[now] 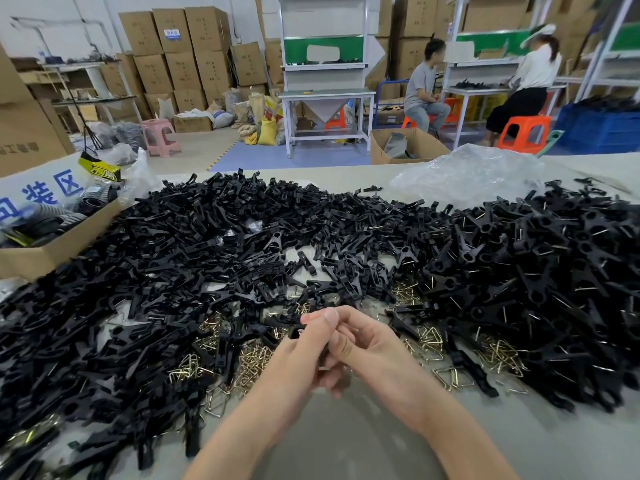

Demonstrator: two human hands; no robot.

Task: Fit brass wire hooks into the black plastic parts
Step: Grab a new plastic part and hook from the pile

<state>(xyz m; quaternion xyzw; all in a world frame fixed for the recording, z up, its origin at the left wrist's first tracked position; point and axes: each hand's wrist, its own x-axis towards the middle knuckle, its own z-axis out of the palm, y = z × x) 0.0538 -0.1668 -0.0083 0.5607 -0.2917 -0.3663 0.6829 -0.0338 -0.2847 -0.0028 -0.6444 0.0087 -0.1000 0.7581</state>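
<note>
On the left a cardboard box (52, 244) with blue lettering sits at the edge of the worktop (346, 441), and from it a deep heap of black plastic parts (194, 244) spreads across the whole surface. Nearer the person, loose brass hooks (252, 362) lie scattered among the parts, within easy reach. In the middle the two hands are pressed together just above the worktop. The left hand (301, 348) grips one black part (295, 332), whose end pokes out beside the thumb. The right hand (370, 344) has its fingers curled in against it, but from here I cannot tell whether it pinches a hook or the part itself. To my eye this is the fitting step, a hook being worked into the part. The next move would call for a firm, well-aimed push to seat the wire, then dropping the finished piece aside. Further right, the pile (540, 271) shows bits of wire sticking from many parts, so those look already fitted, and a crumpled clear plastic bag (467, 174) lies behind it.
</note>
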